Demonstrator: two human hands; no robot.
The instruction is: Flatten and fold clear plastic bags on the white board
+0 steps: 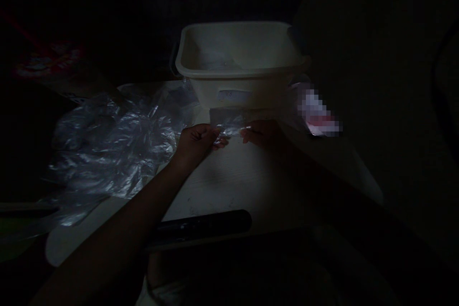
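Observation:
A small clear plastic bag (229, 122) is stretched between my two hands, just in front of a cream tub. My left hand (199, 138) pinches its left edge, fingers curled. On the opposite edge, my right hand (261, 132) is closed in a pinch, though deep shadow hides part of it. Whether anything lies inside the bag, I cannot tell. The cream plastic tub (204, 87) stands behind the hands with a pale label on its front. To the left of my left hand spreads a crumpled heap of clear plastic bags (111, 138).
Under the hands is a white tabletop (218, 177). A long black object (208, 224) lies along its near edge. Beyond the right hand is a blurred-out pink and white item (319, 112). A red patterned thing (50, 60) shows dimly at far left. The surroundings are very dark.

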